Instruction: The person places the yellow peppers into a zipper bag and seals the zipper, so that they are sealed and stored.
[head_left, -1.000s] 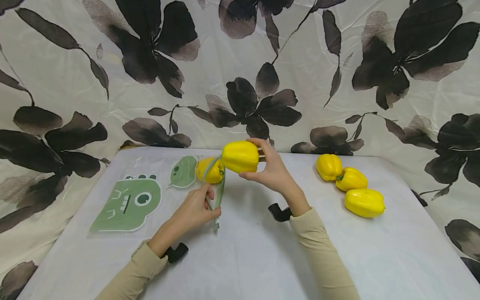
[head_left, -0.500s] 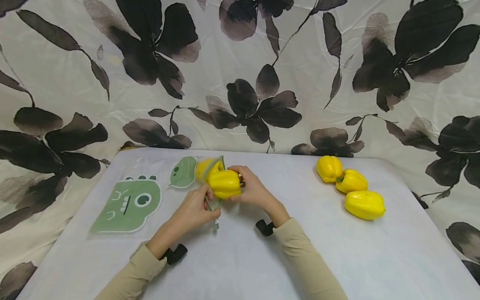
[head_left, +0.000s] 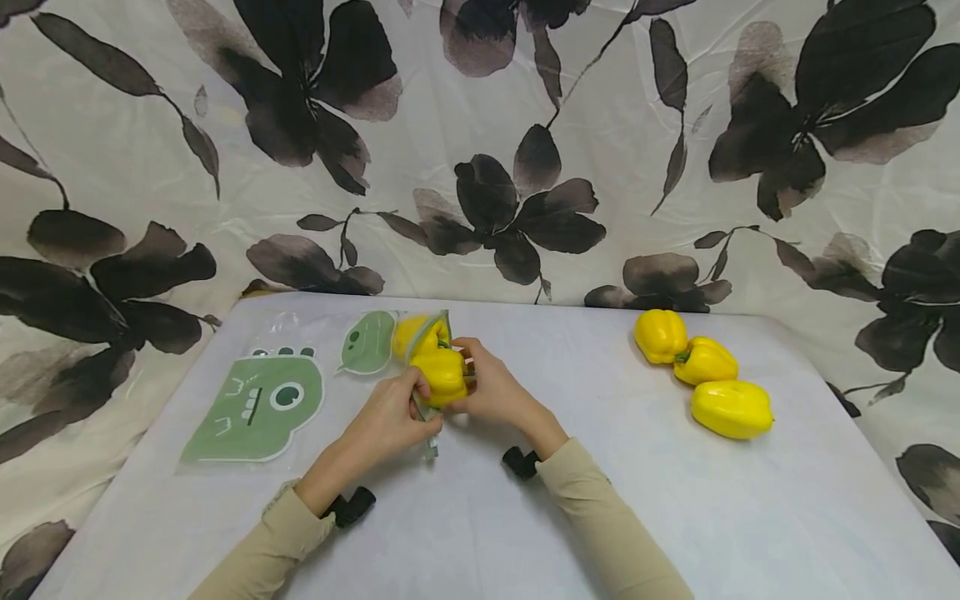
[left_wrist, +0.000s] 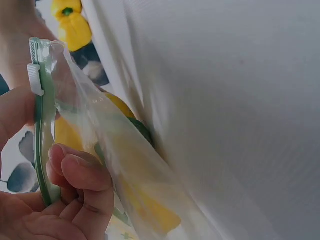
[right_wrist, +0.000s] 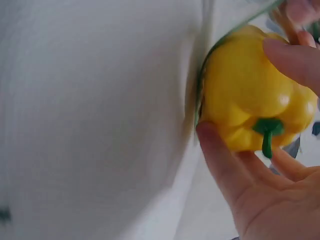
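My left hand (head_left: 386, 414) pinches the green zip edge of a clear plastic zip bag (left_wrist: 100, 120), with a white slider (left_wrist: 35, 80) near the bag's corner. One yellow bell pepper (head_left: 422, 333) sits inside the bag, its green stem toward the opening. At the mouth, my right hand (head_left: 495, 392) grips a second yellow bell pepper (right_wrist: 250, 85) between thumb and fingers. The green rim of the bag runs along that pepper's side in the right wrist view, and its stem points back toward the palm.
Three more yellow bell peppers (head_left: 705, 361) lie together at the right of the white table (head_left: 600, 500). A flat bag printed with a large green cartoon monster (head_left: 262, 408) lies at the left. A floral cloth (head_left: 487, 125) hangs behind the table.
My right hand has brought its pepper down and left from above the bag into the bag's mouth. The left hand has kept its pinch on the edge, nearly still.
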